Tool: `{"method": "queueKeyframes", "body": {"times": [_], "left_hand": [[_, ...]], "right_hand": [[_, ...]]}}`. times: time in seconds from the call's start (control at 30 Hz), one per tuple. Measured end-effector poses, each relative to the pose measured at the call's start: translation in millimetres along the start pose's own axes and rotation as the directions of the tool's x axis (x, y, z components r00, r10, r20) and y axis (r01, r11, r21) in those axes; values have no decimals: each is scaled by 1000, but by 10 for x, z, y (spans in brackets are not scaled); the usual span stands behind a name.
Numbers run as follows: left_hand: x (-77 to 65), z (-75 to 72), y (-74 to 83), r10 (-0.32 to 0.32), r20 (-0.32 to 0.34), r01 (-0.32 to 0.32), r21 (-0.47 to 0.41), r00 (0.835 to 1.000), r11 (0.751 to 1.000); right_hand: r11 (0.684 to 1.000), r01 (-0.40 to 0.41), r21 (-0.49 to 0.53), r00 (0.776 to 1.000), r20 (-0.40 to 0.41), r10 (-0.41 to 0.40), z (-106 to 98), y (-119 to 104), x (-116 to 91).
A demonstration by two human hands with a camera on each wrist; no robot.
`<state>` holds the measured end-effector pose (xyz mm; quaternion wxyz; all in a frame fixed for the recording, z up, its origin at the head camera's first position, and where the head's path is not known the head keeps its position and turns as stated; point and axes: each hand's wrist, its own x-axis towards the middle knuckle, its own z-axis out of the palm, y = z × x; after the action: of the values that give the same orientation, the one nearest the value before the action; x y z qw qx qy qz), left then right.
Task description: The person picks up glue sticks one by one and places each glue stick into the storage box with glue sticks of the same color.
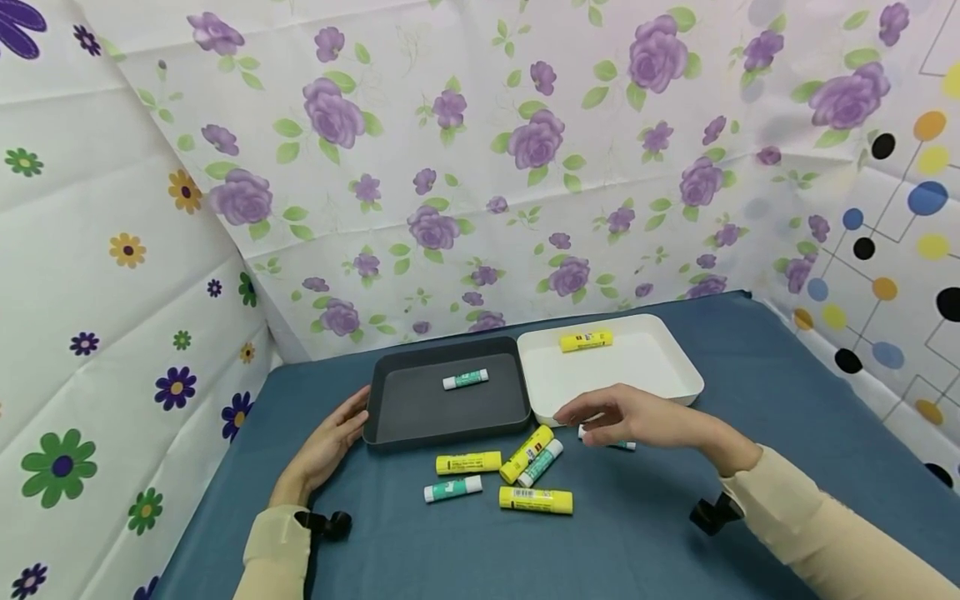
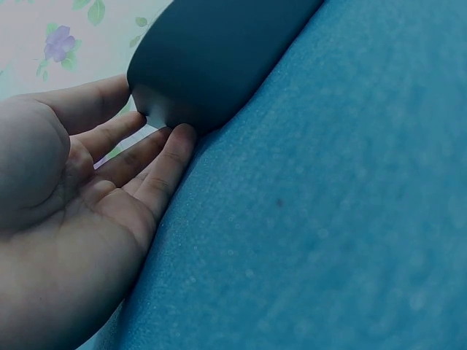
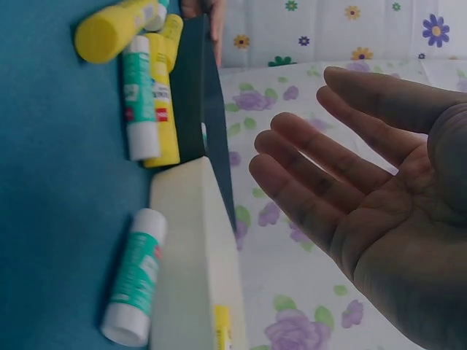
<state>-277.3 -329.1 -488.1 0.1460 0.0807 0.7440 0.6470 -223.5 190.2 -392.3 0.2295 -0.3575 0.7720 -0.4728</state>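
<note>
My left hand (image 1: 327, 447) rests its fingertips on the left side of the dark grey tray (image 1: 420, 421); the left wrist view shows them touching the tray's outer wall. A green and white glue stick (image 1: 466, 379) lies in that tray. Over the front edge of the white tray (image 1: 637, 379) hovers my right hand (image 1: 637, 417), fingers apart and holding nothing. Below it, a green glue stick (image 3: 136, 277) lies on the cloth, partly hidden by the hand in the head view. A yellow glue stick (image 1: 586, 341) lies at the back of the white tray.
In front of the trays lie yellow glue sticks (image 1: 468, 463), (image 1: 536, 500) and another yellow stick (image 1: 527, 454) beside a green one (image 1: 540, 463). A further green stick (image 1: 453, 489) is at the left. Patterned sheets (image 1: 450, 167) stand behind the blue cloth (image 1: 420, 558).
</note>
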Motion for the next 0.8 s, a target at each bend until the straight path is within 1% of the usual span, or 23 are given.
{"method": "queueKeyframes", "body": {"times": [0.2,0.37,0.53,0.8], "left_hand": [[8,-13,-13,1,5,-1,26,1000,1000],[12,-5,-15,-1,-1,1,26,1000,1000],[5,-1,-8,4,2,-4,23,1000,1000],[-6,7,-5,6,2,-6,28,1000,1000]], "right_hand": [[996,27,81,1000,3,-27,127,100,-26],[992,19,124,1000,-14,-17,243,187,-19],[983,17,181,1000,4,-18,366,273,19],[980,5,198,1000,10,-7,531,367,22]]}}
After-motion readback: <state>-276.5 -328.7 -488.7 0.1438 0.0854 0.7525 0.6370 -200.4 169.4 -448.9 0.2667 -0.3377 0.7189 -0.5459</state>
